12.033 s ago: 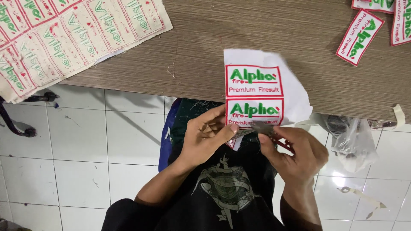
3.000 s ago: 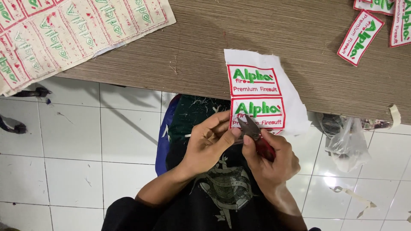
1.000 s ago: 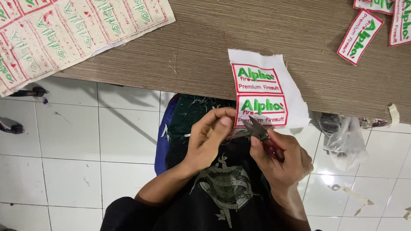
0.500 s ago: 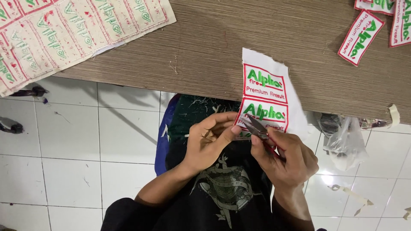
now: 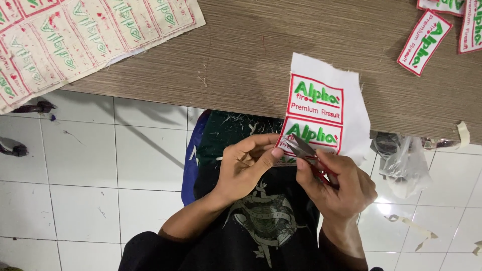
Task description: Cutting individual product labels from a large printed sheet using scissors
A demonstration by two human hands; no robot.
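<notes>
From where I watch, my left hand (image 5: 246, 168) pinches the bottom-left corner of the white cloth strip (image 5: 326, 108), thumb and fingers closed together on the fabric just below the lower embroidered patch (image 5: 314, 136). I judge that grip is there to keep the cloth taut where it gets cut. My right hand (image 5: 339, 185) is wrapped around the red-handled snips (image 5: 306, 153), fingers clamped on the handle; the blades point toward ten o'clock and sit at the lower red border of that patch, touching or nearly touching it. I cannot tell whether the blades are parted.

The strip runs from my hands toward twelve o'clock, its upper half lying on the wooden table (image 5: 241, 60) and its lower half hanging past the table edge, so the working corner floats free over my lap. That leaves room beneath it for the snips to turn.

At ten o'clock on the table lies a big uncut sheet of patches (image 5: 75, 40), well apart from my hands. At two o'clock lie loose cut patches (image 5: 424, 42). A crumpled plastic bag (image 5: 404, 163) hangs under the table edge at three o'clock, near my right hand but not touching it. Cloth scraps (image 5: 411, 228) litter the tiled floor (image 5: 75, 185).
</notes>
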